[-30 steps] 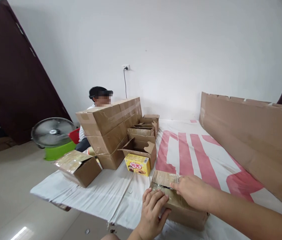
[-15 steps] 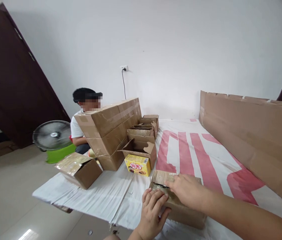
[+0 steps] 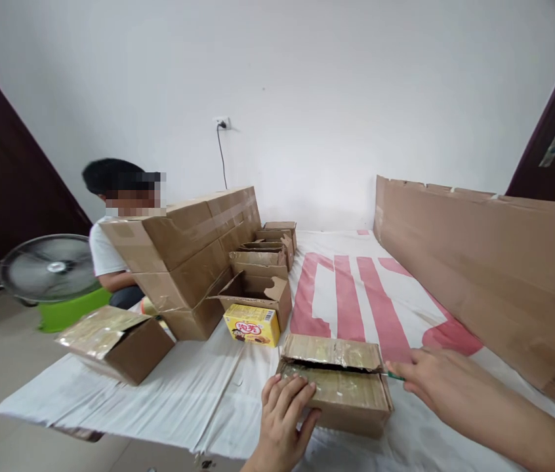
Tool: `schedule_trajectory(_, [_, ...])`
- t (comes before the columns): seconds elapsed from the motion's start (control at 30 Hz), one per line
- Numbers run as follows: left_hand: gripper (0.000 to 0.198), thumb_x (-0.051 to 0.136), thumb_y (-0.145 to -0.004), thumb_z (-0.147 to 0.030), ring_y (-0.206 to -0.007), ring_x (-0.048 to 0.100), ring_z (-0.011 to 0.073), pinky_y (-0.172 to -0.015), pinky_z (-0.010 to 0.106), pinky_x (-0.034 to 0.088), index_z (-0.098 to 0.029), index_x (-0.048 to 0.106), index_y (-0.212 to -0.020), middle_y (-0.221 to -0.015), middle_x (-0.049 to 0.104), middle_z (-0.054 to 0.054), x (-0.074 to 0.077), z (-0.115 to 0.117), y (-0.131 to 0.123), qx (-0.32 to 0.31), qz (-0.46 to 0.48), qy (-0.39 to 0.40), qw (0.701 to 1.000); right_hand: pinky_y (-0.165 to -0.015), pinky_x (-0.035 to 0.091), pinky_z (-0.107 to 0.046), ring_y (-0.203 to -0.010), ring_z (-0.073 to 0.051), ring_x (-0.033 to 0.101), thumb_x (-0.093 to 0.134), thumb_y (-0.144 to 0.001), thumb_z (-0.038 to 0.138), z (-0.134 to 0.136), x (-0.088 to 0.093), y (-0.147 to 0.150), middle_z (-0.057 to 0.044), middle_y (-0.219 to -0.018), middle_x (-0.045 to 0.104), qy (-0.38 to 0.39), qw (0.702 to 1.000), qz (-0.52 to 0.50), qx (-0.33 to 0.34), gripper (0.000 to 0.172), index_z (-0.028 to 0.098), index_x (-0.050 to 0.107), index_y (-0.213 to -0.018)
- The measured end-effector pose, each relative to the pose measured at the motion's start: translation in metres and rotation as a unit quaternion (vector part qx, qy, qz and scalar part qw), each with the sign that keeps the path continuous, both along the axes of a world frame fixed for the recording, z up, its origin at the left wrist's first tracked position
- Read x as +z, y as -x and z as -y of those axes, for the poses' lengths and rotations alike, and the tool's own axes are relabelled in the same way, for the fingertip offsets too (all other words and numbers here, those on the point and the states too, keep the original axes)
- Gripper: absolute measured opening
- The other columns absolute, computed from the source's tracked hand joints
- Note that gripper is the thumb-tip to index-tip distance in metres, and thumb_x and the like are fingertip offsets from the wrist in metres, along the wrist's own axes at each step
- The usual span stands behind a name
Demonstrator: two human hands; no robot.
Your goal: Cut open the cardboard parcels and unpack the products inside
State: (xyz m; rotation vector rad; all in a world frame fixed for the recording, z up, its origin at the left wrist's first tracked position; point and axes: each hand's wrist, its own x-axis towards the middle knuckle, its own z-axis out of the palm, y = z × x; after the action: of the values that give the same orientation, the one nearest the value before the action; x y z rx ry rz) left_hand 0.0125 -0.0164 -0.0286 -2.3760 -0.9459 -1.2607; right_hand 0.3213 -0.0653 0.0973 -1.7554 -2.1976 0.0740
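Our left hand [image 3: 285, 413] lies flat and open on the near top flap of the small brown cardboard box [image 3: 351, 393], fingers stretched forward and slightly spread. It presses down and grips nothing. The box sits directly in front of us on the white sheet with broad red stripes [image 3: 199, 387], its long side across our view. Its two tape-covered flaps are parted by a dark slit along the middle. The left hand covers the box's near left corner, and the wrist hangs off the front edge.

Our right hand [image 3: 435, 385] is just beside the box's right end, low over the sheet. Its fingers are curled in and pinched on a thin green tool [image 3: 394, 376]. Only the tip of the tool shows, pointing at the right end of the slit; we cannot tell what kind of tool it is.

Just behind the box lies a small yellow printed carton [image 3: 252, 324], with a row of open brown cartons [image 3: 262, 288] beyond it. To their left is a stack of large sealed cardboard boxes [image 3: 184, 249], and another taped box [image 3: 115, 341] lies tilted near the sheet's left edge. A long cardboard sheet [image 3: 484, 262] stands on edge along the right. Another person [image 3: 107, 259] sits behind the stack, beside a round metal fan [image 3: 46, 269].
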Motion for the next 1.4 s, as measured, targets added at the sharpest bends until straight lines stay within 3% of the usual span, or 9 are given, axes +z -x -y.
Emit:
schedule_trajectory(0.17, [0.035,0.060,-0.084,-0.017,-0.103,0.062,0.0249,-0.100,0.044,0.041,-0.023,0.058,-0.119,-0.109,0.068,0.007,0.004,0.002,0.006,-0.008,-0.038,0.022,0.999,-0.074,0.050,-0.034,-0.093,-0.023,0.068,0.035,-0.096,0.041,0.001,-0.016,-0.016,-0.005,-0.108,0.071,0.035,0.995,-0.087,-0.029,0.039,0.032,0.060,-0.124])
schedule_trajectory(0.37, [0.032,0.055,-0.088,-0.014,-0.115,0.053,0.0276,-0.093,0.047,0.048,-0.023,0.054,-0.118,-0.118,0.056,0.012,0.019,-0.004,0.022,0.029,0.079,0.063,0.994,-0.080,0.051,-0.038,-0.094,-0.027,0.067,0.038,-0.093,0.031,0.004,-0.113,-0.019,-0.012,-0.105,0.070,0.065,0.989,-0.069,-0.109,0.037,0.019,0.064,-0.117])
schedule_trajectory(0.47, [0.026,0.054,-0.091,-0.026,-0.118,0.051,0.0307,-0.094,0.054,0.048,-0.024,0.056,-0.117,-0.120,0.057,0.012,0.019,-0.017,0.027,0.073,0.076,0.131,0.986,-0.082,0.050,-0.039,-0.094,-0.028,0.067,0.050,-0.084,0.021,0.011,-0.141,-0.012,-0.012,-0.101,0.069,0.118,0.986,-0.031,-0.114,0.036,0.019,0.065,-0.117])
schedule_trajectory(0.57, [0.029,0.049,-0.093,-0.034,-0.127,0.047,0.0331,-0.098,0.059,0.046,-0.026,0.056,-0.120,-0.127,0.057,0.012,0.012,-0.027,0.029,0.069,0.064,0.200,0.975,-0.085,0.050,-0.041,-0.098,-0.029,0.065,0.055,-0.078,0.017,0.013,-0.138,-0.003,-0.012,-0.105,0.066,0.123,0.986,-0.032,-0.104,0.040,0.019,0.065,-0.117])
schedule_trajectory(0.7, [0.039,0.047,-0.094,-0.038,-0.140,0.032,0.0366,-0.102,0.065,0.040,-0.027,0.050,-0.132,-0.145,0.045,0.013,0.011,-0.029,0.033,0.063,0.041,0.248,0.966,-0.092,0.049,-0.038,-0.105,-0.025,0.063,0.045,-0.090,0.024,0.010,-0.115,0.009,-0.012,-0.110,0.065,0.056,0.990,-0.104,-0.074,0.032,0.018,0.064,-0.115])
schedule_trajectory(0.9, [0.036,0.054,-0.090,-0.043,-0.143,0.027,0.0366,-0.108,0.064,0.035,-0.027,0.056,-0.123,-0.148,0.042,0.012,0.047,-0.025,0.040,0.005,-0.052,0.322,0.945,-0.087,0.055,-0.036,-0.104,-0.023,0.065,0.039,-0.095,0.028,0.008,-0.113,0.022,-0.010,-0.113,0.066,-0.115,0.980,-0.159,-0.036,0.028,0.023,0.061,-0.110])
schedule_trajectory(1.03, [0.037,0.063,-0.085,-0.042,-0.141,0.030,0.0363,-0.108,0.060,0.037,-0.026,0.054,-0.118,-0.146,0.042,0.014,0.056,-0.020,0.040,-0.025,-0.028,0.308,0.951,-0.085,0.057,-0.035,-0.104,-0.022,0.065,0.045,-0.095,0.032,0.013,-0.118,0.027,-0.008,-0.112,0.065,-0.205,0.962,-0.177,-0.027,0.023,0.025,0.056,-0.115])
schedule_trajectory(1.27, [0.038,0.064,-0.085,-0.026,-0.125,0.048,0.0313,-0.099,0.049,0.046,-0.026,0.049,-0.120,-0.125,0.054,0.014,0.044,-0.007,0.038,-0.049,0.067,0.224,0.971,-0.088,0.057,-0.035,-0.111,-0.024,0.061,0.053,-0.091,0.034,0.019,-0.112,0.037,-0.011,-0.120,0.060,-0.244,0.957,-0.157,0.019,0.037,0.023,0.051,-0.127])
schedule_trajectory(1.4, [0.033,0.055,-0.090,-0.043,-0.115,0.053,0.0293,-0.092,0.041,0.048,-0.025,0.051,-0.117,-0.117,0.057,0.013,0.037,0.006,0.041,-0.101,0.155,0.225,0.957,-0.081,0.057,-0.031,-0.101,-0.023,0.064,0.045,-0.095,0.044,0.019,-0.110,0.035,-0.010,-0.109,0.064,-0.277,0.938,-0.179,0.105,0.031,0.024,0.060,-0.114])
